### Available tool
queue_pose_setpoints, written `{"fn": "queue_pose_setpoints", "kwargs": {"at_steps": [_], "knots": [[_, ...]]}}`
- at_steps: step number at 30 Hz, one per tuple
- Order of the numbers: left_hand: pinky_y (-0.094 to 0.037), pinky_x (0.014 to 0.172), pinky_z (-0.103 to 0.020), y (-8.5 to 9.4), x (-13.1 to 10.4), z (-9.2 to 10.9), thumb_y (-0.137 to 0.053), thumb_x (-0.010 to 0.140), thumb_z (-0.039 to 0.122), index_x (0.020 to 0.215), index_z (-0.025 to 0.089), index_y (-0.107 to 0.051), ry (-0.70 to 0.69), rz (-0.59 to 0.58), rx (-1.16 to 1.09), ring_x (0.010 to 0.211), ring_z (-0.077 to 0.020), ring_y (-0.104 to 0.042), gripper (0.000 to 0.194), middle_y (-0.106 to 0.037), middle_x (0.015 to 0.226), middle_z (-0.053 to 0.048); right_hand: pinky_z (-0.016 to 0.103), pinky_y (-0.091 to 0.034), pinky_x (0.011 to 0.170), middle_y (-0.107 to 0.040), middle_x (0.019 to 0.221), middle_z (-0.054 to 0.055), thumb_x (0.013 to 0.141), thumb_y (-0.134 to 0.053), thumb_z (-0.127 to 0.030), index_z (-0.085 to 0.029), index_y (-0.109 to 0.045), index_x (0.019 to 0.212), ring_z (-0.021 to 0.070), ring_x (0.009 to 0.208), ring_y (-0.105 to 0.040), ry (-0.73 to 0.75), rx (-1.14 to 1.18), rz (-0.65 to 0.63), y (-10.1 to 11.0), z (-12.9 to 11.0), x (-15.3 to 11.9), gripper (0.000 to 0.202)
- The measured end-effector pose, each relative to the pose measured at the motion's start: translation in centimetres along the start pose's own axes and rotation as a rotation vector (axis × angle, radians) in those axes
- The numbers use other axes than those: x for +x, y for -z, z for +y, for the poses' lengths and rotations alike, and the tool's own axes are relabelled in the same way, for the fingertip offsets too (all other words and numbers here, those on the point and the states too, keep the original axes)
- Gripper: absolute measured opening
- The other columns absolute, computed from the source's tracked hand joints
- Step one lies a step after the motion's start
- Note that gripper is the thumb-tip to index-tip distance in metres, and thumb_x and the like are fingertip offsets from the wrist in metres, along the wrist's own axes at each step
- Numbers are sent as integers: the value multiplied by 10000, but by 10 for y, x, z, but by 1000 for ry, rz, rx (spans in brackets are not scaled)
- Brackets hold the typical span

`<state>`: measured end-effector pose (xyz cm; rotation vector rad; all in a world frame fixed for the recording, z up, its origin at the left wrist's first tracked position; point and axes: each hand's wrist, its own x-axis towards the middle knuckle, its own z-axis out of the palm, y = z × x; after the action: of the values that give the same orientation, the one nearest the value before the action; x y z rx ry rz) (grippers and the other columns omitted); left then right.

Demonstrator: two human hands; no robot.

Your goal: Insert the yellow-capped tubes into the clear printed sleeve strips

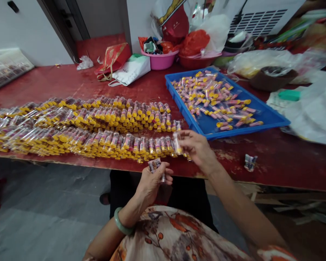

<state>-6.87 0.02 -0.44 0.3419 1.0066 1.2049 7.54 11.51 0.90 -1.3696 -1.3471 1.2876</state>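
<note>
My left hand (151, 181) is closed on small printed cards (154, 165) above my lap, just off the table's front edge. My right hand (198, 146) pinches a small wrapped tube (177, 143) at the right end of the front row; the tube is slightly blurred. Long piled rows of similar tubes (97, 139) with yellow ends run left along the table. Behind my right hand stands a blue tray (183, 110), holding many loose pink tubes (206, 96) with yellow ends in clear wrap. Farther right lies a small bundle of printed cards (250, 162).
The red table (217, 154) has its front edge close to my lap. At the back are a pink basin (163, 61), a red and gold bag (115, 56) and a white bag (133, 70). Plastic bags (315, 108) crowd the right side.
</note>
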Motion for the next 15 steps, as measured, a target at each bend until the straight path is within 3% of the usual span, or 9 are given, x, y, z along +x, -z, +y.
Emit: {"fn": "queue_pose_setpoints", "kwargs": {"at_steps": [4, 7, 11, 13, 15], "knots": [[-579, 617, -312, 6, -5, 3, -726, 722, 254, 864, 77, -651, 117, 45, -115, 670, -197, -685, 238, -705, 768, -110, 273, -445, 544, -627, 779, 74, 666, -587, -331, -91, -583, 974, 160, 615, -580, 15, -274, 229, -3, -6, 81, 391], [-580, 579, -316, 11, -10, 2, -692, 726, 189, 906, 71, -636, 169, -12, -112, 690, -225, -696, 222, -711, 794, -130, 320, -465, 663, -644, 850, 129, 671, -606, -271, -66, -600, 960, 238, 777, -620, 8, -520, 324, -15, -4, 121, 354], [-553, 514, -245, 16, -14, 1, -716, 751, 242, 958, 68, -642, 128, -104, -35, 647, -189, -684, 281, -710, 796, -116, 354, -467, 771, -660, 975, 161, 697, -647, -306, -94, -614, 1023, 292, 938, -615, 35, -809, 328, -19, -1, 132, 391], [-578, 575, -272, 18, -13, 3, -742, 733, 249, 942, 73, -652, 117, -67, -33, 696, -204, -696, 288, -717, 816, -115, 370, -457, 826, -656, 1038, 154, 778, -588, -347, -131, -618, 1062, 301, 1018, -594, 79, -940, 329, -2, -1, 128, 357], [-596, 650, -322, 19, -12, 4, -759, 715, 251, 918, 78, -660, 115, -18, -53, 763, -234, -706, 284, -727, 843, -124, 411, -436, 880, -624, 1125, 180, 861, -488, -304, -128, -611, 1101, 322, 1104, -554, 104, -1073, 353, 30, -3, 124, 323]]}}
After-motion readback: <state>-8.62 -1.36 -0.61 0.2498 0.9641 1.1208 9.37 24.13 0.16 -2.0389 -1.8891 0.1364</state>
